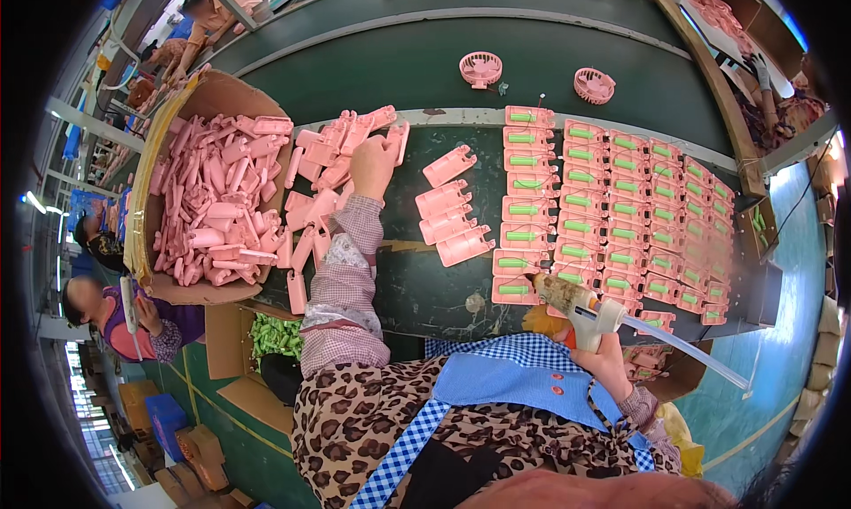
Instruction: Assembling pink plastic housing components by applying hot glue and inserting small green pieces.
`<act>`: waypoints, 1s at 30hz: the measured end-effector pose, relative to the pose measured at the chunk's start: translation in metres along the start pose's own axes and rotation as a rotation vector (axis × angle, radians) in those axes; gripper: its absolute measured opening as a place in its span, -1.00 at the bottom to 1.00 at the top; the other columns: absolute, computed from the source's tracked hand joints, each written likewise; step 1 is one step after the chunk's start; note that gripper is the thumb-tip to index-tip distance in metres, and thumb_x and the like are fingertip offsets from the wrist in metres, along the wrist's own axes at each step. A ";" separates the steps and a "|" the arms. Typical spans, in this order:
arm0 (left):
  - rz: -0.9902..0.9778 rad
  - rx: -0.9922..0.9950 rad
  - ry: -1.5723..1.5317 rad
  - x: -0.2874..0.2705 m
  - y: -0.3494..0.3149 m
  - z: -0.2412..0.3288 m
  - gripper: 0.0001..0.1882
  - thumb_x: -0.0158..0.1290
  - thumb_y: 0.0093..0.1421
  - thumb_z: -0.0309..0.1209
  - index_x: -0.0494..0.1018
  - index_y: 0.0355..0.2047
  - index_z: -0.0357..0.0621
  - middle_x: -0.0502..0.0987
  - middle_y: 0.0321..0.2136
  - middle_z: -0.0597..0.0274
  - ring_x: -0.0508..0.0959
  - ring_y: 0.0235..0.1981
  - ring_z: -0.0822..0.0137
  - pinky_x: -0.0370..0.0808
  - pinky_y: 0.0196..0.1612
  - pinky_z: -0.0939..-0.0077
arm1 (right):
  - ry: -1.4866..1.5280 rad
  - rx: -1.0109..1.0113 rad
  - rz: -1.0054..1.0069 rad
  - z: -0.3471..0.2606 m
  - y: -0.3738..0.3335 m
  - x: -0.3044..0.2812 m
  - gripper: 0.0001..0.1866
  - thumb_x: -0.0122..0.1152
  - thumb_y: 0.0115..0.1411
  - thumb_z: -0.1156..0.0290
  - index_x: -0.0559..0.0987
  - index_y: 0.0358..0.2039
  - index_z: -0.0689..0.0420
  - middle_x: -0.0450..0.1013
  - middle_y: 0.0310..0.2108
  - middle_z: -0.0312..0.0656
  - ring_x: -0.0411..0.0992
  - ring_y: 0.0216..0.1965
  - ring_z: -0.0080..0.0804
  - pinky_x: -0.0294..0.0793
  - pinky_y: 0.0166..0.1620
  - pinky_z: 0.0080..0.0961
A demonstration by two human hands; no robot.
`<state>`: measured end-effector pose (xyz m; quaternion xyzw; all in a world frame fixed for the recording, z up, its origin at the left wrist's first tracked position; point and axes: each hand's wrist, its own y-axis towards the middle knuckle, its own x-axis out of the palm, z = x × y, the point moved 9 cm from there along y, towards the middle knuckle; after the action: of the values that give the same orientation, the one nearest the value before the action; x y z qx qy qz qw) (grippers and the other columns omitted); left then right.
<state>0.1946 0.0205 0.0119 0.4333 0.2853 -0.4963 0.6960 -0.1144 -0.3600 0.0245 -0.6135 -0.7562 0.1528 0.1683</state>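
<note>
My left hand (374, 167) reaches to the far side of a loose heap of pink plastic shells (330, 161), its fingers closed on a pink shell (401, 143) that stands tilted at their right. My right hand (605, 360) grips a glue gun (567, 294) near the front edge of the table. The gun's darkened nozzle points left, and a long clear glue stick (696, 356) sticks out of its back. Between my hands lies a short column of shells (448, 209). To the right, rows of shells hold green cylindrical pieces (577, 202) with thin wires.
A cardboard box (142, 216) heaped with pink shells stands at the left. Below it, an open carton (229, 336) holds green pieces. Beyond the table runs a green conveyor belt (372, 70) carrying small pink fans (480, 69). Other people (115, 318) work at the left and far side.
</note>
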 end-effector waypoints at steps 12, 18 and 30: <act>-0.123 0.287 -0.185 0.047 0.012 0.066 -0.84 0.10 0.00 -0.35 0.54 -0.52 -0.19 0.52 -0.49 -0.02 0.53 -0.38 0.00 0.44 -0.30 0.18 | 0.024 -0.065 0.019 -0.002 -0.001 -0.001 -0.55 0.09 -0.09 0.68 0.46 -0.09 0.34 0.50 -0.22 -0.17 0.45 -0.16 -0.45 0.40 -0.04 -0.53; 0.263 0.321 0.099 -0.001 0.028 0.036 -0.88 -0.05 -0.03 -0.54 0.47 -0.47 -0.21 0.51 -0.48 0.01 0.50 -0.29 -0.04 0.41 -0.17 0.12 | 0.077 -0.050 0.015 -0.001 0.001 0.001 -0.57 0.08 -0.10 0.70 0.48 -0.12 0.33 0.51 -0.22 -0.19 0.46 -0.18 -0.49 0.43 -0.08 -0.55; 0.194 0.302 0.586 0.018 0.047 -0.011 -0.85 -0.03 0.12 -0.45 0.52 -0.35 -0.13 0.52 -0.27 0.06 0.47 -0.09 0.04 0.28 0.03 0.09 | -0.035 -0.084 -0.009 -0.001 0.006 0.000 -0.51 0.10 -0.12 0.68 0.44 -0.07 0.32 0.51 -0.24 -0.15 0.47 -0.18 -0.43 0.43 -0.04 -0.49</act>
<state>0.2448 0.0282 0.0075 0.6807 0.3541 -0.3189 0.5563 -0.1090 -0.3594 0.0227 -0.6141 -0.7674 0.1309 0.1297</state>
